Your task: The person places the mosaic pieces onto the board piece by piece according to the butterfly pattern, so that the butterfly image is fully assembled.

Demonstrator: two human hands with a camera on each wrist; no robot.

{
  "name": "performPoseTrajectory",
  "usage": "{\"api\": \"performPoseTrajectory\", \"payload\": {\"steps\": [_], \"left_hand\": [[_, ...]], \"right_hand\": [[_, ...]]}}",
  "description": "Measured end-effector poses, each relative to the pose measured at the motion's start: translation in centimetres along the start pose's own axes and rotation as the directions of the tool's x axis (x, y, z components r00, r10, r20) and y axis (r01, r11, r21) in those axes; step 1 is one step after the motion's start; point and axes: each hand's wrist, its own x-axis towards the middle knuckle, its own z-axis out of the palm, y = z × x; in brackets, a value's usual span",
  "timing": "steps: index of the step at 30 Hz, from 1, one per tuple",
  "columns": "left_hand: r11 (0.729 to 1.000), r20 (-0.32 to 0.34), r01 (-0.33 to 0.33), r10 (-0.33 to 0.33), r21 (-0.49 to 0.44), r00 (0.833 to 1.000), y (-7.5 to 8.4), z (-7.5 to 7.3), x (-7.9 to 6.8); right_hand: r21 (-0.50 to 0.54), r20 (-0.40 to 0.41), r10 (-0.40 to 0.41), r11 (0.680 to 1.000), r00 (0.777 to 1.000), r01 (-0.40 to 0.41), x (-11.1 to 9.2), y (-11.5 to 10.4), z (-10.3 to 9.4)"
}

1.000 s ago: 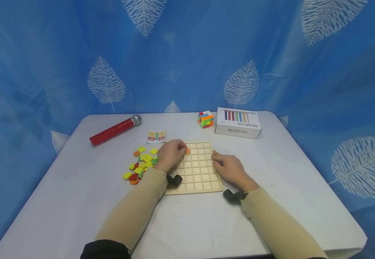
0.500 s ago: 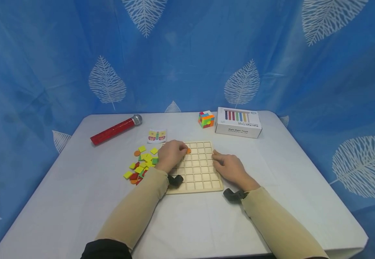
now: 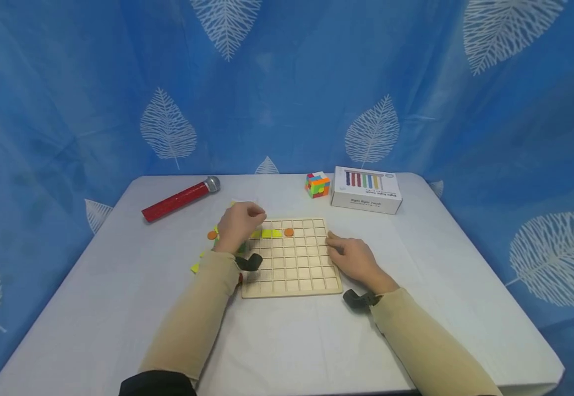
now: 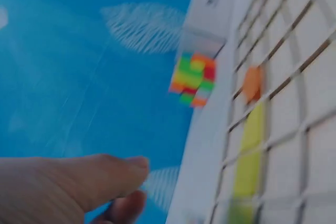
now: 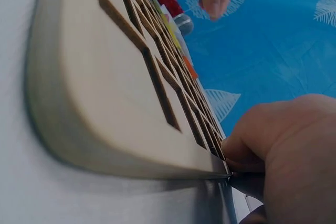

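Observation:
A wooden grid board (image 3: 291, 269) lies flat on the table. In its second row from the back sit yellow square tiles (image 3: 267, 233) and, to their right, an orange round tile (image 3: 289, 232). My left hand (image 3: 239, 226) hovers above the board's far left corner, its fingers loosely bent, with nothing seen between them. The left wrist view shows its thumb (image 4: 105, 177) free of any tile. At the board's right edge, my right hand (image 3: 353, 258) grips the rim, thumb on top; its other fingers are partly hidden in the right wrist view.
Loose coloured tiles (image 3: 212, 235) lie left of the board, mostly covered by my left arm. Farther back are a red microphone (image 3: 178, 202), a puzzle cube (image 3: 318, 185) and a white box (image 3: 366, 190). A patterned blue cloth (image 3: 287, 82) hangs behind the table.
My left hand has let go of the orange round tile and moved up and left, uncovering the row of yellow tiles and hiding the picture card. The right hand stays at the board's edge.

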Motion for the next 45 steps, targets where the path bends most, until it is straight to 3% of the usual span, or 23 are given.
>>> {"api": "performPoseTrajectory", "payload": {"steps": [4,7,11,15,23,31,38,45], "left_hand": [[0.991,0.022,0.130,-0.129,-0.020,0.991,-2.4,-3.0,0.6],[0.974,0.046,0.225,-0.224,-0.014,0.974,-4.4,-4.6,0.6],[0.953,0.081,0.302,-0.301,-0.006,0.950,-6.6,-6.1,0.2],[0.942,0.107,0.334,-0.331,-0.014,0.938,-7.8,-7.1,0.1],[0.931,0.154,0.364,-0.356,-0.031,0.922,-8.3,-6.9,0.2],[0.936,0.139,0.352,-0.347,-0.012,0.928,-7.9,-6.3,0.1],[0.958,0.223,0.287,-0.274,-0.027,0.936,-7.2,-6.8,0.3],[0.961,0.309,0.262,-0.276,0.085,0.910,-6.9,-7.2,0.1]], "right_hand": [[-0.012,0.001,-0.010,1.000,1.000,0.010,0.1,0.0,0.0],[-0.018,0.006,-0.011,1.000,1.000,0.012,0.1,-0.1,0.0],[-0.021,0.009,-0.013,1.000,1.000,0.013,0.0,-0.1,0.0],[-0.020,0.007,-0.010,1.000,1.000,0.010,-0.1,-0.2,-0.1],[-0.007,0.020,0.014,1.000,1.000,-0.014,-0.2,-0.1,-0.2],[0.005,0.023,0.010,1.000,1.000,-0.010,-0.2,-0.2,-0.2],[0.006,0.016,0.002,1.000,1.000,-0.002,-0.1,-0.2,-0.1],[-0.001,0.019,0.006,1.000,1.000,-0.006,-0.1,-0.1,-0.1]]}}
